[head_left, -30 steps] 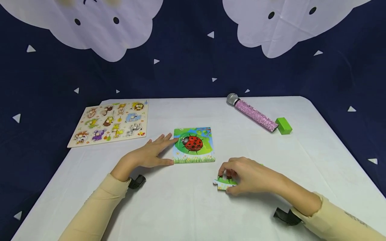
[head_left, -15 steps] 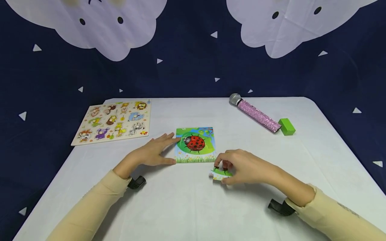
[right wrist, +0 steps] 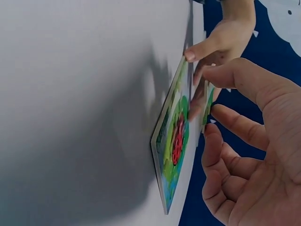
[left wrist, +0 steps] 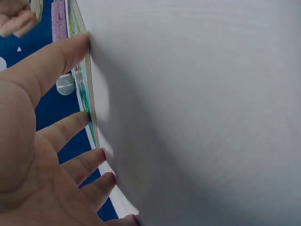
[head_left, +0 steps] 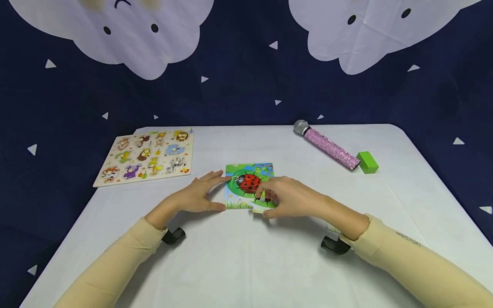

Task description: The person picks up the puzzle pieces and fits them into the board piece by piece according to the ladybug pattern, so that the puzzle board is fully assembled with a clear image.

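A square ladybug jigsaw board (head_left: pixel 239 201) lies flat on the white table in the middle of the head view. My left hand (head_left: pixel 194 196) rests along its left side with thumb and fingers extended, fingertips at the edge, as the left wrist view also shows of the board (left wrist: pixel 83 89). Over the board's lower right part, my right hand (head_left: pixel 298 199) pinches a jigsaw piece (right wrist: pixel 208 106) between thumb and fingers. In the right wrist view the piece is held above the board's face. The fingers hide much of the piece in the head view.
Another puzzle piece (head_left: pixel 333 228) lies partly hidden under my right forearm. A wooden animal puzzle board (head_left: pixel 161 154) is at the back left. A pink glittery microphone (head_left: pixel 331 147) and a green block (head_left: pixel 367 162) lie at the back right.
My right hand has carried the puzzle piece up and to the left, from the table onto the ladybug board's lower right. The left hand has stayed at the board's left edge.
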A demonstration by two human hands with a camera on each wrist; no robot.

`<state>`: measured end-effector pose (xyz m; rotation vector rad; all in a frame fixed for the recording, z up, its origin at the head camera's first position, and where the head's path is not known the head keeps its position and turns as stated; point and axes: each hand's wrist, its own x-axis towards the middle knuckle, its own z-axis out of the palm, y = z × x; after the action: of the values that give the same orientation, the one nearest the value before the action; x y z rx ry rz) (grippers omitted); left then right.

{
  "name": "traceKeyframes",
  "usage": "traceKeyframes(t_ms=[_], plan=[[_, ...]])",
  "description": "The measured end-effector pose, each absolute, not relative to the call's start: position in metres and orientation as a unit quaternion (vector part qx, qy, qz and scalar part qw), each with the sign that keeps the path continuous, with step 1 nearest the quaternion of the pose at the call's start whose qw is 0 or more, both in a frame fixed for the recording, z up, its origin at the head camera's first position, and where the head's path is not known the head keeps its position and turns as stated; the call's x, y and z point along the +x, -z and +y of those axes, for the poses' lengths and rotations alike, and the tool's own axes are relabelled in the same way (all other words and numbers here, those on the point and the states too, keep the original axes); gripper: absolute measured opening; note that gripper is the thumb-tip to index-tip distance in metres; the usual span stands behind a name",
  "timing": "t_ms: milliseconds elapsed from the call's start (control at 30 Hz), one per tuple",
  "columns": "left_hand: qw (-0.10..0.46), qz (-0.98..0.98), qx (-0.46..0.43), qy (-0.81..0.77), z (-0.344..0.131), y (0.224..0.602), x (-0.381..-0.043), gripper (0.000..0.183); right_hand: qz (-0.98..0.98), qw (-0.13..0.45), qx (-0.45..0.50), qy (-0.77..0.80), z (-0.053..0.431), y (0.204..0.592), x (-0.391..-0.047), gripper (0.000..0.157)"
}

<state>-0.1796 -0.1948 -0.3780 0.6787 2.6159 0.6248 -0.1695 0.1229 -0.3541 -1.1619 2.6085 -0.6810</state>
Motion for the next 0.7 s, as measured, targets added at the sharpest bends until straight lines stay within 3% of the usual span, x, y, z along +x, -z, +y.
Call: traceKeyframes(t_ms=[700], plan=[[0.208,0.923,0.237,-0.22,-0.196,0.377,-0.179,0.09,0.874,0.127,-0.418,0.215,0.094,0.372,-0.212,0.033]])
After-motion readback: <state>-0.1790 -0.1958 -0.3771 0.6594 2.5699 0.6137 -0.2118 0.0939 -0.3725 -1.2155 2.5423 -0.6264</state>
